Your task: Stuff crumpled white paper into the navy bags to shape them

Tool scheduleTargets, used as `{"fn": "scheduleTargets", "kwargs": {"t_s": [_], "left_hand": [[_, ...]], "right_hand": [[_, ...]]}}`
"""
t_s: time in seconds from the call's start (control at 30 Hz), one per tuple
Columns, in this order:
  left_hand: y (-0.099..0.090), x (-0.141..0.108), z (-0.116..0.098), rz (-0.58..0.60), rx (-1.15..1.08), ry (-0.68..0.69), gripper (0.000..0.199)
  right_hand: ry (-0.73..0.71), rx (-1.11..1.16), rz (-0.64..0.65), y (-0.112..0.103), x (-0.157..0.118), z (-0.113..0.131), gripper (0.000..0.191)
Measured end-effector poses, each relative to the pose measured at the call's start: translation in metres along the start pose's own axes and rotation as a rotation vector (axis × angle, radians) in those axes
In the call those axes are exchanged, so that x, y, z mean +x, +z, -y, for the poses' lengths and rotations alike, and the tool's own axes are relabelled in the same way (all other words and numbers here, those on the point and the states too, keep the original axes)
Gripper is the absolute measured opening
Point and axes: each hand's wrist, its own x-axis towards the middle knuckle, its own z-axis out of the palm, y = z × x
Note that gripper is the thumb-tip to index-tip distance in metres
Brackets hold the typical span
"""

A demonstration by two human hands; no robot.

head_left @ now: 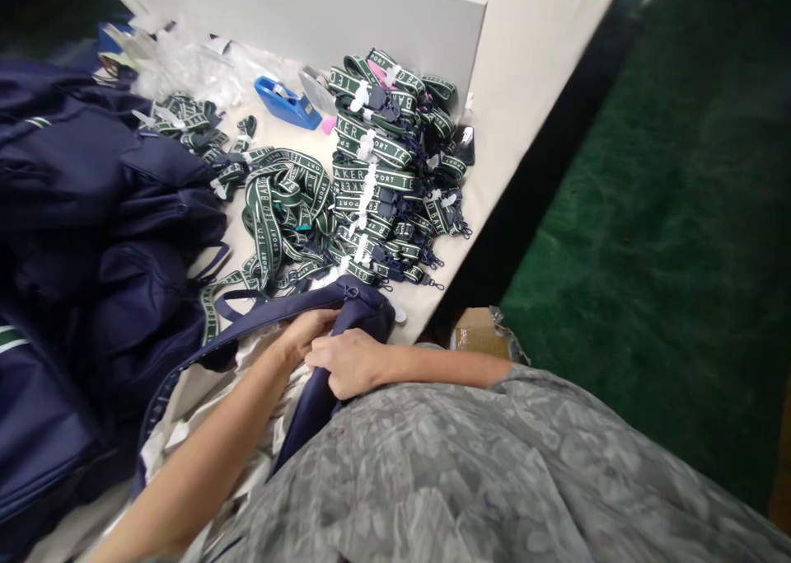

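A navy bag [312,402] lies open against my body, with crumpled white paper [185,402] inside it. My left hand [309,332] reaches over the paper to the inner side of the bag's far right corner; its fingertips are partly hidden by the fabric. Beside it, my right hand [347,363] is closed on the bag's edge, fingers curled round the navy fabric. Just beyond the bag are folded green and white lettered straps [376,180] in a stack, with a loose coil of strap [272,217] to their left.
Several navy bags [142,175] are heaped at the left. A blue tape dispenser [287,103] and clear plastic wrapping [189,60] sit farther back, before a grey panel [395,19]. The table's right edge drops to a green floor [648,217]; a cardboard box [480,332] is below.
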Motion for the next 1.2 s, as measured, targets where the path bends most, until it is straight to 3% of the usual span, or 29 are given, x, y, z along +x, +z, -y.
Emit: {"fn": "scheduleTargets", "kwargs": {"t_s": [0.07, 0.17, 0.3, 0.47, 0.57, 0.67, 0.8, 0.97, 1.1, 1.2], "left_hand": [[-0.006, -0.017, -0.004, 0.033, 0.113, 0.141, 0.030], [-0.021, -0.036, -0.007, 0.070, 0.570, 0.404, 0.040], [-0.030, -0.035, 0.003, 0.151, 0.940, 0.535, 0.050], [-0.012, -0.016, 0.025, -0.098, 1.317, 0.573, 0.042], [0.002, -0.014, 0.029, -0.151, 1.492, 0.564, 0.028], [0.005, -0.019, 0.025, -0.139, 1.393, 0.529, 0.018], [-0.008, -0.032, 0.013, -0.140, 1.019, 0.456, 0.007], [-0.018, -0.052, 0.011, -0.196, 0.621, 0.408, 0.019], [-0.017, -0.069, 0.009, -0.144, 0.556, 0.536, 0.024], [-0.037, -0.108, 0.001, -0.098, 0.457, 0.555, 0.032]], "right_hand": [[-0.003, 0.034, -0.051, 0.001, -0.007, -0.002, 0.030], [-0.018, 0.094, -0.100, 0.003, -0.013, -0.004, 0.034], [-0.006, 0.165, -0.163, 0.008, -0.013, -0.004, 0.033], [-0.018, 0.242, -0.234, 0.015, -0.021, -0.010, 0.032], [-0.042, 0.302, -0.247, 0.015, -0.030, -0.015, 0.036], [-0.067, 0.352, -0.259, 0.012, -0.034, -0.016, 0.040], [-0.068, 0.392, -0.257, 0.008, -0.030, -0.014, 0.042], [-0.084, 0.515, -0.198, 0.008, -0.019, -0.014, 0.041], [0.057, 0.823, 0.003, 0.000, -0.011, -0.021, 0.048], [0.157, 0.972, 0.212, -0.016, -0.010, -0.023, 0.045]]}}
